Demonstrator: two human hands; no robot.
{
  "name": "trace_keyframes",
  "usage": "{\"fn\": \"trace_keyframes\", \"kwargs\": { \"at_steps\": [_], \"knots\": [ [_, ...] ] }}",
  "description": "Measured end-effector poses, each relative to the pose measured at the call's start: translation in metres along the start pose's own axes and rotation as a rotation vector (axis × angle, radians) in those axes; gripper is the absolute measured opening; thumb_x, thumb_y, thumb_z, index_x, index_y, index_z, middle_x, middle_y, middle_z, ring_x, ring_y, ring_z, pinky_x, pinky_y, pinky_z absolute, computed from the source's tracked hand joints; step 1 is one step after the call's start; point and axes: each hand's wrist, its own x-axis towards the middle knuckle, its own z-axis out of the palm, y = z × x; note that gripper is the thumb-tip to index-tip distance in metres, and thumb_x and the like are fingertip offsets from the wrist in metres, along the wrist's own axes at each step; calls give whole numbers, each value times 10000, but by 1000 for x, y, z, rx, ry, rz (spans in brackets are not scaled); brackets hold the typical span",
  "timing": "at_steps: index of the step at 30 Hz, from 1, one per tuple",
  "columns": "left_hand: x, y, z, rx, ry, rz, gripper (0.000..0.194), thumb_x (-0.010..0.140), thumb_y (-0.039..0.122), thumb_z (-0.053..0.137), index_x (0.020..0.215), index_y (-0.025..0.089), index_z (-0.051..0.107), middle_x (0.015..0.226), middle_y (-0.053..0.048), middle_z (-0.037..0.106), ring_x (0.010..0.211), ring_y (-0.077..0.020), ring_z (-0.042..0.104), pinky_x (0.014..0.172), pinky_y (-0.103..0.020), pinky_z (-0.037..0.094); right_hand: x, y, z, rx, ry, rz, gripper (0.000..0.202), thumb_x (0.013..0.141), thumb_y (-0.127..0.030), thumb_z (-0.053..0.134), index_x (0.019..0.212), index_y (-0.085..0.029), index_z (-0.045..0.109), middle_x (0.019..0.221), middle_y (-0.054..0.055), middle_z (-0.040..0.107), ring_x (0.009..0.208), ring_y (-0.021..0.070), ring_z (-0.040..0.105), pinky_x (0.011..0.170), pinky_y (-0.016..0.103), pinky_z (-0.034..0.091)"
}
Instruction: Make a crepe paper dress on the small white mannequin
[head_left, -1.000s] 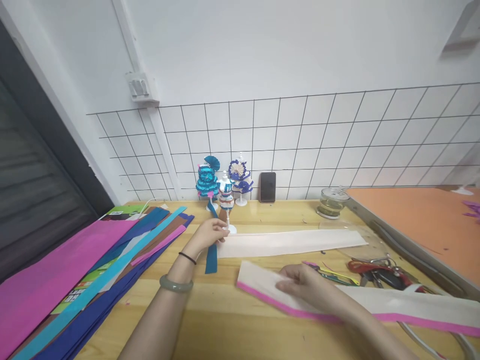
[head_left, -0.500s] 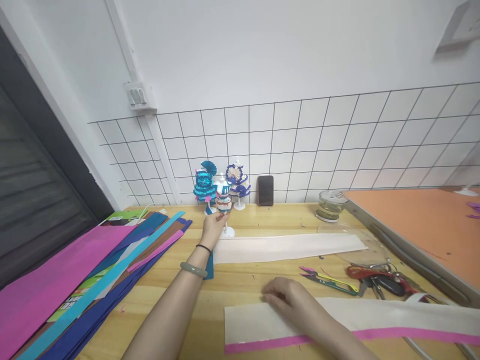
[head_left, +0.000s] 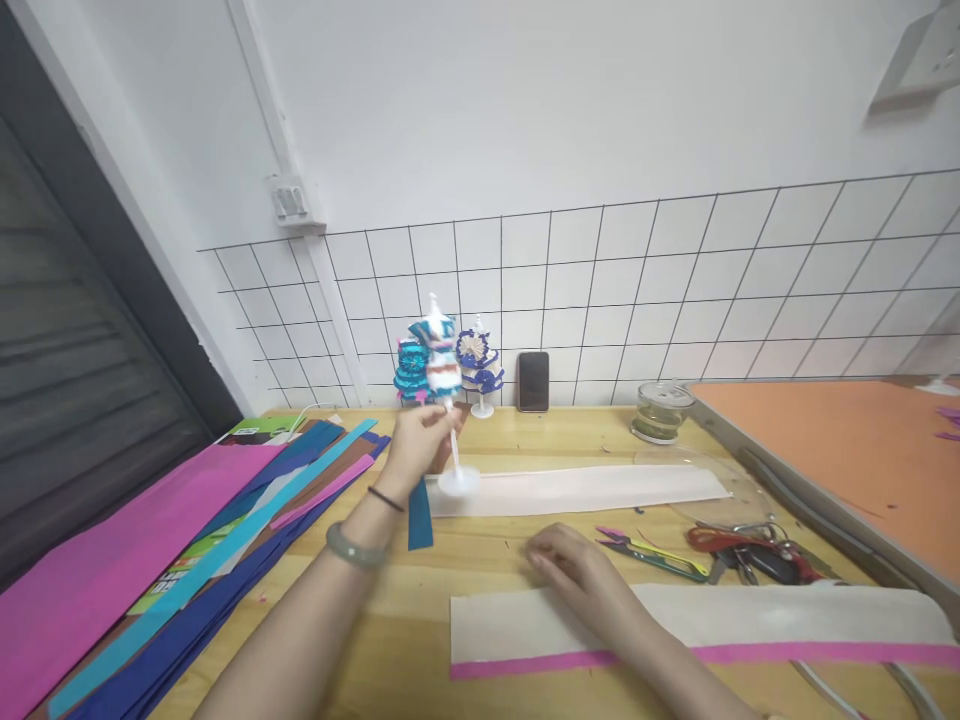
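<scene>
Below a gridded white wall (head_left: 570, 130), wooden table (head_left: 360, 590), left hand (head_left: 421, 440) pinching a stand's stem (head_left: 454, 447), right hand (head_left: 566, 565) loosely curled.

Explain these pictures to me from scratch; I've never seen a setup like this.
There is no robot here. A person works with two bare hands, and every picture comes from one camera worn on the head, facing forward and down.

The left hand holds a small dressed figure by its white pole, slightly tilted. The right hand is by a cream strip with a pink edge, gripping nothing that I can see.

On the wooden table are also coloured strips at left, a white strip, keys and a phone.
</scene>
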Motion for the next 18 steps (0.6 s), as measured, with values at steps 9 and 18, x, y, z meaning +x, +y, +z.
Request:
{"fn": "trace_keyframes", "kwargs": {
  "at_steps": [9,18],
  "knots": [
    [-131,-38,36,-156,-384,-499,396,579,485,712,621,116,575,554,-27,618,387,-76,481,377,-199,394,1,-17,5,896,-33,260,420,773,-496,581,1030,-166,626,915,83,675,871,204,618,790,339,463],
    [-147,-56,41,-241,-434,-552,426,563,508,718,594,114,559,535,-25,613,346,-76,478,356,-205,374,3,-14,15,840,-78,243,389,664,-454,703,897,-148,646,730,4,621,594,94,498,560,211,362]
  ]
}}
